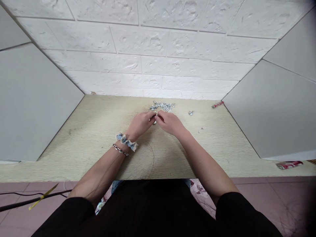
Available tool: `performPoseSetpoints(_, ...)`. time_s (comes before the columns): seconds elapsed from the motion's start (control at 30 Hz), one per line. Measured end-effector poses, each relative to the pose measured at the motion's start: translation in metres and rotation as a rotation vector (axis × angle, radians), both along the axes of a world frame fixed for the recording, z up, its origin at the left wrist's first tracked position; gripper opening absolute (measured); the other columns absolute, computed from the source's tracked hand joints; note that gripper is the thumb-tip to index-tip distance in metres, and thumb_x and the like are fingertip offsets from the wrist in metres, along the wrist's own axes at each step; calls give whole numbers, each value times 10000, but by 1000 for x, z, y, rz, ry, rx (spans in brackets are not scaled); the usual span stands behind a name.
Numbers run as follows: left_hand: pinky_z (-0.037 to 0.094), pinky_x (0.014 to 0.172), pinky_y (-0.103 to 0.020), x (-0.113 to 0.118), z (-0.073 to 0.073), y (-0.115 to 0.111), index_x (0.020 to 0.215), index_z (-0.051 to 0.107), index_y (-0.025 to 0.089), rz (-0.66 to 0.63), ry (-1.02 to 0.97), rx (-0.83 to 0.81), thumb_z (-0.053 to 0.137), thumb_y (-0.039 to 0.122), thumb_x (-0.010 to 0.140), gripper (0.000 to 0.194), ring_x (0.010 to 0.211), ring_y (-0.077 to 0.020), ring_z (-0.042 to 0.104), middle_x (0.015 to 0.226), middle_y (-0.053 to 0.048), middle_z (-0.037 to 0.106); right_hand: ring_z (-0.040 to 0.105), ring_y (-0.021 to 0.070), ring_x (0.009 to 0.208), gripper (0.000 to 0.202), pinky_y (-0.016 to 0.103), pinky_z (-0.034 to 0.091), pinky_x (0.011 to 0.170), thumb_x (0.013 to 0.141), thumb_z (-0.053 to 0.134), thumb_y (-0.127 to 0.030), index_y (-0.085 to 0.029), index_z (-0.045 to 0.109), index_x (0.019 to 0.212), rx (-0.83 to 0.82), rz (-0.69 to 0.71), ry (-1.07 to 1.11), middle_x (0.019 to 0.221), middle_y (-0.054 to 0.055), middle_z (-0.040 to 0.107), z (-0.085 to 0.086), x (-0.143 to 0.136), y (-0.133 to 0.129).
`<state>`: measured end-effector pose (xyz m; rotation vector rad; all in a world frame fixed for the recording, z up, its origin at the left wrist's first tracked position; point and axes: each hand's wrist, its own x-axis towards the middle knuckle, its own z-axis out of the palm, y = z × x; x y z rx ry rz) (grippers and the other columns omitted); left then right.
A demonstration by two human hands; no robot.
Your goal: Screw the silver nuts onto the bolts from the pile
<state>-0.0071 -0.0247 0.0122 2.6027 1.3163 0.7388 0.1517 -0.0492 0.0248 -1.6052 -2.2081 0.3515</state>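
My left hand (142, 123) and my right hand (170, 122) meet over the middle of the table, fingertips touching. Both are closed in a pinch around a small silver metal piece (156, 115), mostly hidden by the fingers; its exact kind is unclear. Just beneath the fingertips shows a round shiny metal disc (154, 122), and I cannot tell whether it belongs to the held piece. Directly beyond the hands lies a loose pile of silver bolts (163, 106). A separate bolt with a round washer or head (191, 113) rests to the right of the pile.
The pale wooden table (93, 141) ends at a white brick-patterned wall (153, 42). Grey panels stand at the left (37, 102) and right (274, 108). Red-and-silver batteries lie by the right panel's far corner (217, 104) and near its front end (289, 165).
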Motion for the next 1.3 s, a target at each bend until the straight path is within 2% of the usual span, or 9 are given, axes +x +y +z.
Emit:
performPoseSetpoints(0.23, 346, 583, -246, 0, 0, -1, 928, 675, 197, 11, 8, 0, 473, 264, 884, 217, 631, -145, 566, 762, -30, 679, 551, 153, 731, 379, 259, 282, 601, 968, 282, -386, -192, 583, 845, 4, 5, -70, 818, 40, 656, -1, 1, 4)
performPoseSetpoints(0.5, 331, 562, -247, 1, 0, -1, 772, 638, 174, 16, 63, 0, 466, 284, 885, 234, 615, -147, 555, 716, -43, 653, 568, 162, 740, 507, 266, 303, 617, 977, 230, -448, -188, 621, 786, -14, -29, -120, 792, 51, 661, 0, 2, 4)
performPoseSetpoints(0.83, 374, 576, -258, 3, -3, -1, 789, 651, 186, -34, 188, -51, 442, 234, 861, 226, 689, -177, 604, 764, -59, 684, 607, 201, 847, 427, 282, 379, 645, 968, 277, -398, -196, 635, 852, -164, 16, -110, 956, 91, 694, -12, 3, 6)
performPoseSetpoints(1.03, 406, 606, -262, 4, -6, 1, 819, 665, 186, -44, 197, -50, 427, 226, 862, 245, 700, -179, 611, 782, -63, 694, 604, 202, 836, 415, 290, 392, 654, 969, 279, -387, -191, 618, 831, -160, 26, -85, 934, 96, 690, -13, 4, 7)
performPoseSetpoints(1.3, 368, 578, -268, 3, -7, 2, 791, 647, 180, -38, 170, -66, 432, 217, 854, 227, 692, -185, 606, 773, -62, 686, 596, 198, 838, 404, 287, 383, 655, 966, 271, -383, -195, 595, 814, -155, 21, -81, 931, 89, 682, -13, 3, 7)
